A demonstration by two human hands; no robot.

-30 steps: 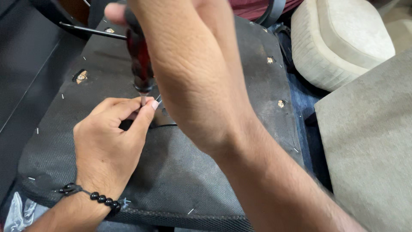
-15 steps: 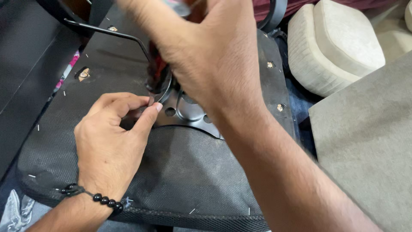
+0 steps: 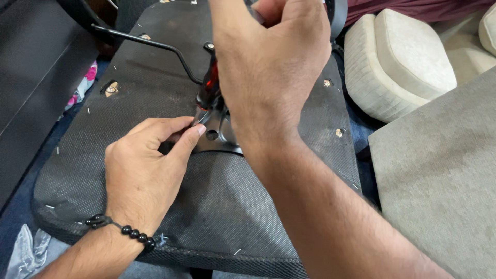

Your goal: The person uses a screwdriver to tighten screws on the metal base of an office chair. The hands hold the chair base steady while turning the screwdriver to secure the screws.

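A screwdriver point(image 3: 209, 82) with a red and black handle is held upright near the middle of the upturned chair seat point(image 3: 155, 155), its lower end meeting a grey metal plate point(image 3: 219, 135) there. The right hand point(image 3: 271, 67) is wrapped closed around the top of the handle, so the grip is fully shut on it. The left hand point(image 3: 144, 170) rests on the black fabric beside the plate, its thumb and forefinger pinched nearly together on something small at the base of the screwdriver; what is pinched cannot be told. A beaded black bracelet point(image 3: 124, 232) is worn on the left wrist. A thin black lever point(image 3: 150, 44) runs toward the seat's far left corner, and 2 pale cushions point(image 3: 398, 62) lie beyond its right edge
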